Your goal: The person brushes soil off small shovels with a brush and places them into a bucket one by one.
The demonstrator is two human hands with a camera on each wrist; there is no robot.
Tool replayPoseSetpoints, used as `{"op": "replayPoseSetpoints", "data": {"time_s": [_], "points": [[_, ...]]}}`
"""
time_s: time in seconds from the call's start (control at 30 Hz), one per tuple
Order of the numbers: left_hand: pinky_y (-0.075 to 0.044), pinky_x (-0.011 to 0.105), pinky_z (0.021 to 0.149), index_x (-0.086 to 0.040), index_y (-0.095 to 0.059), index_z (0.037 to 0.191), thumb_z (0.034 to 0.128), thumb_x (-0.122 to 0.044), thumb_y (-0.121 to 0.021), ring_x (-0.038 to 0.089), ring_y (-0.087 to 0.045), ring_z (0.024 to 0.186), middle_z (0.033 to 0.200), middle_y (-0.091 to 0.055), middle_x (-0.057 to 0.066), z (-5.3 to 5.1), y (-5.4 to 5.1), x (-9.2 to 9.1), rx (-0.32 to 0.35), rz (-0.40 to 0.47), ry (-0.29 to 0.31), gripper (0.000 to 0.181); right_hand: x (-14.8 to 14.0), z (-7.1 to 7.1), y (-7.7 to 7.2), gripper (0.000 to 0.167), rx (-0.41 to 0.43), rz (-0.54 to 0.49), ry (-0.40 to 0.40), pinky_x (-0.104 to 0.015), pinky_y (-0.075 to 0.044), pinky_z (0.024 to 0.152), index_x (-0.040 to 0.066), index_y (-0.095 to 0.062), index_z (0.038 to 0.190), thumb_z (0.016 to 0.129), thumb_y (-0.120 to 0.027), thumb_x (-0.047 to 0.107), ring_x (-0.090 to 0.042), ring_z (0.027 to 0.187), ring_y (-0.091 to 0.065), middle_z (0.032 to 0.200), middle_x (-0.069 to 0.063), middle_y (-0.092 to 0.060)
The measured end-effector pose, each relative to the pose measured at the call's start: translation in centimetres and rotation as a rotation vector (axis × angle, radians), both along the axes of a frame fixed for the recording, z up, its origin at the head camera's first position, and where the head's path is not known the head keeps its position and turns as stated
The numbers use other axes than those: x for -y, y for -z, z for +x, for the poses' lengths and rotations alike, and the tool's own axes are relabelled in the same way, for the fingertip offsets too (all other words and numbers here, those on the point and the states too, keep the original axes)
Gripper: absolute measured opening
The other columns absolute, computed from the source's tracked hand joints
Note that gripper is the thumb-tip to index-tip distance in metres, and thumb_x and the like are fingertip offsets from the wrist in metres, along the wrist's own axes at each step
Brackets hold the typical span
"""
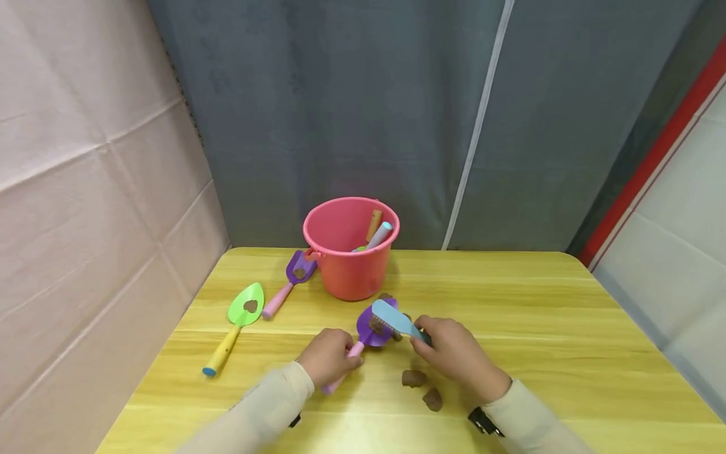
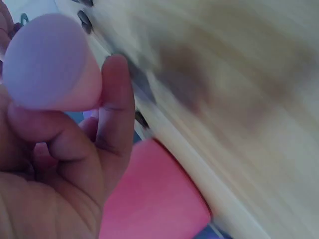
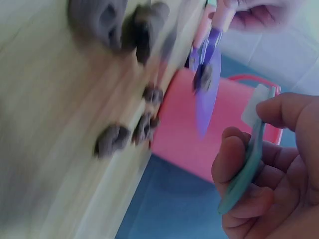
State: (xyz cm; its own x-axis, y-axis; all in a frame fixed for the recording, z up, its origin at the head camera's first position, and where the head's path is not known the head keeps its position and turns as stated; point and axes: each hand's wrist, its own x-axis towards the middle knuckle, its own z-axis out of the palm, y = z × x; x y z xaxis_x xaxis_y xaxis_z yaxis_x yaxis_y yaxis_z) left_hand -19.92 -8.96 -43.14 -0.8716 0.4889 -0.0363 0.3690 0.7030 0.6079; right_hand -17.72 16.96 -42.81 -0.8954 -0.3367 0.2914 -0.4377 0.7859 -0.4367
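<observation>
Before the red bucket [image 1: 354, 277], the left hand [image 1: 331, 357] grips a purple shovel [image 1: 365, 334] bearing a lump [image 1: 376, 324]; the right hand [image 1: 456, 355] holds a blue brush [image 1: 397, 320]. The green shovel [image 1: 238, 317] and rear shovel [image 1: 278, 300] look loaded; loose lumps [image 1: 414, 378] remain.

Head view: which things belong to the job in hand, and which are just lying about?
Seem part of the job:
purple shovel, gripped by the left hand
blue brush, held by the right hand
brown lump on that shovel
loose lumps nearby

Seem just lying about, no hand on them:
green shovel
second purple shovel
pink bucket and the tools inside
</observation>
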Motion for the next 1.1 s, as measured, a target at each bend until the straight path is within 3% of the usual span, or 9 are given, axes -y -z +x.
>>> {"op": "replayPoseSetpoints", "data": {"time_s": [0.27,0.4,0.6,1.1], "points": [[-0.044,0.023,0.050,-0.011,-0.060,0.067,0.0850,-0.015,-0.077,0.007,-0.049,0.052,0.061,-0.053,-0.005,0.7,-0.2,-2.0,-0.003,0.055,0.018,0.025,1.7,0.2,1.5,0.018,0.004,0.085,-0.045,-0.024,-0.038,0.051,0.018,-0.056,0.081,0.091,-0.072,0.018,-0.004,0.056,-0.041,0.063,0.012,-0.044],[-0.045,0.024,0.047,-0.010,-0.060,0.069,0.0854,-0.014,-0.076,0.008,-0.050,0.051,0.062,-0.053,-0.004,0.6,-0.6,-2.2,-0.002,0.061,0.004,0.023,1.8,0.2,1.7,0.022,0.010,0.092,0.003,-0.025,-0.038,0.050,0.018,-0.054,0.079,0.091,-0.072,0.019,-0.006,0.055,-0.042,0.062,0.011,-0.043],[-0.047,0.025,0.041,-0.008,-0.060,0.070,0.0882,-0.014,-0.073,0.009,-0.052,0.043,0.059,-0.053,0.000,0.7,-1.1,-2.2,0.057,0.071,-0.024,0.023,1.5,-0.1,1.5,0.019,0.019,0.095,0.074,-0.027,-0.039,0.051,0.017,-0.056,0.082,0.091,-0.073,0.021,-0.009,0.056,-0.043,0.063,0.009,-0.045],[-0.048,0.029,0.038,-0.006,-0.058,0.073,0.0899,-0.013,-0.070,0.011,-0.052,0.039,0.061,-0.053,0.004,0.9,-1.6,-1.9,0.122,0.073,-0.051,0.021,1.3,-0.6,1.7,0.021,0.048,0.073,0.106,-0.032,-0.039,0.052,0.018,-0.054,0.081,0.093,-0.071,0.020,-0.012,0.056,-0.044,0.063,0.007,-0.046]]}}
